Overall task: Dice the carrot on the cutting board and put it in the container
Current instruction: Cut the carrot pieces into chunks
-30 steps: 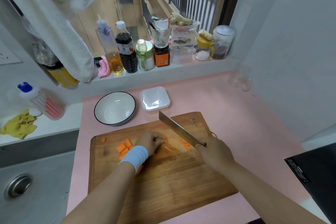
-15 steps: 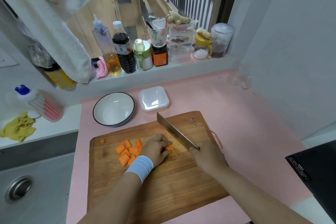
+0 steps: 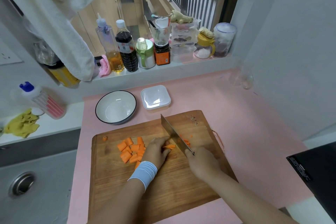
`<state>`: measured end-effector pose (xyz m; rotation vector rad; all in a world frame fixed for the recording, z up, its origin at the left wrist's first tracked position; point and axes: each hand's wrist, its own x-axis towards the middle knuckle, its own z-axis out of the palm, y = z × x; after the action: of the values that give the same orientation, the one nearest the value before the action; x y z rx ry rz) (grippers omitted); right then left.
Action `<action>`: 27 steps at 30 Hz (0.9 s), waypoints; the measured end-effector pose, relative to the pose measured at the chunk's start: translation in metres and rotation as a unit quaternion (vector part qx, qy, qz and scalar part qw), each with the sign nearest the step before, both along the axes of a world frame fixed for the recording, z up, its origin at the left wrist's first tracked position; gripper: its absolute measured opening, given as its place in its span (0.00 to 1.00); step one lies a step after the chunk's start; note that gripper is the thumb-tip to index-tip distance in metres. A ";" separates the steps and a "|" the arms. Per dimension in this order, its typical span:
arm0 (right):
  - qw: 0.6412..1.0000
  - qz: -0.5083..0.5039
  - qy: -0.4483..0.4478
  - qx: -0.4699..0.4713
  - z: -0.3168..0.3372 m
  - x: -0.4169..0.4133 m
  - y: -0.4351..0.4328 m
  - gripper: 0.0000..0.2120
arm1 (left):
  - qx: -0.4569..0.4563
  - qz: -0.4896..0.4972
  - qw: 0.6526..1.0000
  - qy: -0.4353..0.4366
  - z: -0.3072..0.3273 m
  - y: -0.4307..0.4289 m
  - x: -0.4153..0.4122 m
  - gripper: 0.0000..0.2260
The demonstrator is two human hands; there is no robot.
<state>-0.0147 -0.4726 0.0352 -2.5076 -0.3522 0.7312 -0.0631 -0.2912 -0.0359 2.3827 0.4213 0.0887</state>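
Observation:
A wooden cutting board lies on the pink counter. Several orange carrot chunks are piled left of centre, and small diced bits lie just right of the blade. My left hand, with a pale blue wristband, holds down carrot strips with curled fingers against the blade. My right hand grips the handle of a cleaver, whose blade runs up and left with its edge down on the strips. A white square container stands behind the board.
A white bowl with a dark rim sits left of the container. One stray carrot bit lies at the board's far left. Bottles and jars line the window sill. A sink is at left, a black appliance at right.
The cleaver has come nearer to my left hand and now sits on the carrot strips. More of the chunk pile shows left of my hand. The view has shifted slightly.

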 end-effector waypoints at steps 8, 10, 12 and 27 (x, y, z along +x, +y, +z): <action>1.000 0.005 0.007 0.018 -0.004 -0.005 0.002 0.18 | 0.030 0.033 0.998 -0.032 -0.003 -0.001 -0.013 0.15; 1.000 -0.004 0.014 0.026 -0.005 -0.003 0.000 0.19 | 0.054 0.013 0.998 -0.035 -0.004 0.002 -0.013 0.13; 0.999 -0.006 0.023 0.037 -0.005 -0.003 0.000 0.19 | 0.058 -0.005 0.998 -0.031 -0.004 0.002 -0.011 0.13; 0.999 0.002 0.020 0.038 0.000 -0.005 -0.005 0.18 | 0.070 0.012 0.996 -0.059 -0.010 0.000 -0.016 0.10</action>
<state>-0.0200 -0.4778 0.0354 -2.4186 -0.3632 0.7544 -0.0791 -0.2910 -0.0458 2.4937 0.3982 0.2760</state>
